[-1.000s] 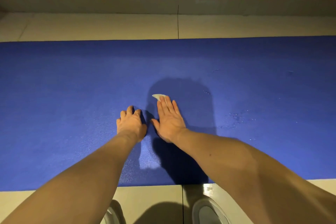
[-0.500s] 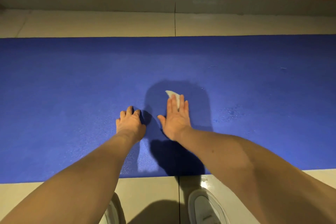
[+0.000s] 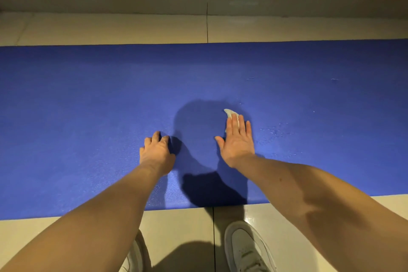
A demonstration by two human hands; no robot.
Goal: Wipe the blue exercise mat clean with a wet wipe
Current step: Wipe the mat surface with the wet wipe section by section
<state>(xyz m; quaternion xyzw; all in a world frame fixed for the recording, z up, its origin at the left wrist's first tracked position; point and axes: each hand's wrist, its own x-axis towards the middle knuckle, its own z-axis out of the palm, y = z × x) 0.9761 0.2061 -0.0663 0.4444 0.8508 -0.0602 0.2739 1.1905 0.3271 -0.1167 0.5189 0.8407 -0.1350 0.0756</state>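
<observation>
The blue exercise mat lies flat across the tiled floor, running left to right through the whole view. My right hand lies flat on it with straight fingers, pressing a white wet wipe whose tip pokes out beyond the fingertips. My left hand rests on the mat a little to the left, its fingers bent with the tips on the surface and nothing in them. Small wet specks glisten on the mat just right of the right hand.
Beige floor tiles border the mat on the far side, below a grey skirting and an orange wall with peeling paint. On the near tiles stand my white shoes, close to the mat's front edge.
My right hand has slid the wipe to the right across the mat, away from the left hand. The left hand has stayed where it was.
</observation>
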